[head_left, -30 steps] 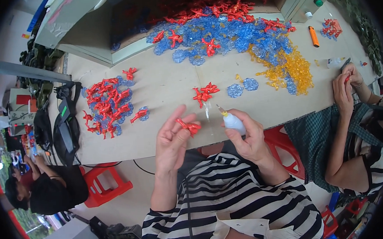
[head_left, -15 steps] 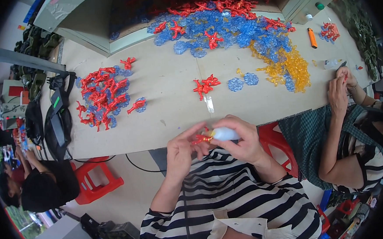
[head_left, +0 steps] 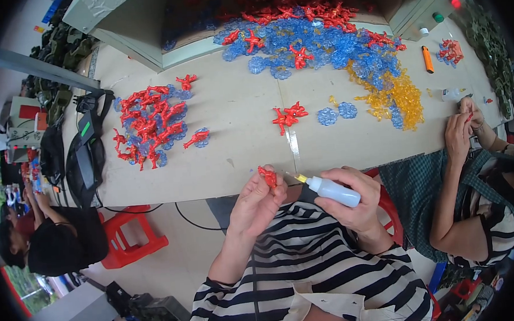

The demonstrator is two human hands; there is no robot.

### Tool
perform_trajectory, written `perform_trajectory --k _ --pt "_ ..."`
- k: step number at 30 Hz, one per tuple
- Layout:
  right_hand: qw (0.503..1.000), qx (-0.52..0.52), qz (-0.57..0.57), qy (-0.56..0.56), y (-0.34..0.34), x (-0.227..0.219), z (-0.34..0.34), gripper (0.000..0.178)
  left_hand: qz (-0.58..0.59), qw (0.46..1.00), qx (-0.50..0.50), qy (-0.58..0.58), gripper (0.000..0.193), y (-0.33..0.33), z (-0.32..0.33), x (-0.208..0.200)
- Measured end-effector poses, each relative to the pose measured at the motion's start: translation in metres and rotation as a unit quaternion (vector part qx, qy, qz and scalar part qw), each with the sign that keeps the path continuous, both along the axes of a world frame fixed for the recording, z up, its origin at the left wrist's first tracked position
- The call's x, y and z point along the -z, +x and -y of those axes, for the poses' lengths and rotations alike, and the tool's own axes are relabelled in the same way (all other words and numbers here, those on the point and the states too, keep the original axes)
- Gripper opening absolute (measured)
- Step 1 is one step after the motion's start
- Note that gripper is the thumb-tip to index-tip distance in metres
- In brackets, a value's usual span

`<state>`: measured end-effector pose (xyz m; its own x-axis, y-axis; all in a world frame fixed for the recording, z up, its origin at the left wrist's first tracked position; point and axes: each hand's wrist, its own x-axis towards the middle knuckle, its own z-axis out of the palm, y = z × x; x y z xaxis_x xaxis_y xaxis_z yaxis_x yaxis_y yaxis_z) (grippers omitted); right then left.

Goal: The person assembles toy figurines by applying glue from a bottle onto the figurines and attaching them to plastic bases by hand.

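Red plastic is what I am pinching in my left hand (head_left: 254, 205): a small red figure piece (head_left: 267, 176), with the fingers closing narrowly around it at the near edge of the table (head_left: 237, 120). My right hand (head_left: 356, 198) is wrapping around a small white squeeze bottle (head_left: 332, 191), its fingers curling over the body, and the bottle's yellow nozzle (head_left: 300, 178) is pointing left toward the red piece, just beside it but not touching as far as I can tell. Both hands are hovering just off the near table edge, above my striped shirt (head_left: 310, 257).

On the table, a cluster of finished red pieces on blue discs (head_left: 149, 126) is lying to the left, and a few more red pieces (head_left: 286, 116) are sitting near the middle with two blue discs (head_left: 336, 113) just to their right. Farther off, a big heap of blue discs mixed with red pieces (head_left: 314, 39) is spreading across the far side, with a yellow heap (head_left: 397, 96) trailing off to its right. An orange marker-like object (head_left: 427, 59) is lying beyond that.

At the right, another person's hands (head_left: 461, 127) are working at the table edge, near a second white bottle (head_left: 453, 94). At the left, a black bag (head_left: 83, 150) is hanging over the table's edge, and a red stool (head_left: 132, 239) is standing on the floor below.
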<state>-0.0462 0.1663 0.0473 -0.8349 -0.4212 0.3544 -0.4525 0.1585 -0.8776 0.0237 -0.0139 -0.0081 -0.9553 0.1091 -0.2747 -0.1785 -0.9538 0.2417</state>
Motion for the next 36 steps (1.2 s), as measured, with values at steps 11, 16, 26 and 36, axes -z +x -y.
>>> perform_trajectory --k 11,16,26,36 --pt "0.999 0.005 -0.037 -0.005 0.0022 0.0042 0.0074 0.035 0.003 0.999 0.018 0.046 0.022 0.0005 -0.0003 -0.0020" --pt "0.999 0.002 -0.040 0.008 0.0003 0.0011 0.0088 0.034 -0.003 0.998 0.031 0.048 0.022 -0.0004 -0.0004 -0.0001" --pt "1.000 0.012 -0.026 -0.001 -0.0012 -0.0016 0.0039 0.032 0.022 0.999 0.016 0.040 0.025 -0.0034 -0.0020 -0.0029" --pt "1.000 -0.018 -0.011 -0.004 -0.0021 -0.0022 0.0046 0.032 0.016 1.000 0.019 0.013 0.028 -0.0043 -0.0027 -0.0021"
